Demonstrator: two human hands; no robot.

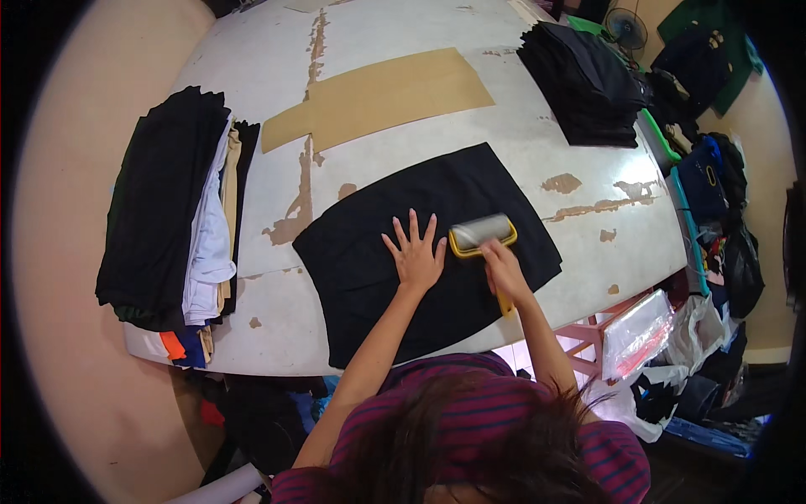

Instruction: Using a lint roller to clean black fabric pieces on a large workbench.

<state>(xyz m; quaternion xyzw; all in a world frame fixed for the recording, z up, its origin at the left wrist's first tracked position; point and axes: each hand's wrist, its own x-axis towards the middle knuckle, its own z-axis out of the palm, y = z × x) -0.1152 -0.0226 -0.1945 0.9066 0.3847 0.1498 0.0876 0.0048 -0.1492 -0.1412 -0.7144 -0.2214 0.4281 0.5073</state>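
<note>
A black folded garment [378,302] lies spread flat on the white table before me. My left hand [419,258] rests on it with the fingers splayed, palm down. In my right hand [502,268] is a lint roller [482,233] with a yellow frame and a pale grey roll. The roller is over the right part of the black cloth; whether it touches the cloth I cannot tell. Its yellow handle [505,303] sticks out below my fingers. Beyond the garment lies a tan cardboard template [403,94] with a narrow tab on its left.
A tall pile of folded black, white and tan clothes [167,208] stands at the table's left edge. Black folded garments [585,88] are stacked at the far right. The worn white table [604,252] has peeled patches. Bins and bags [699,321] crowd beyond its right edge.
</note>
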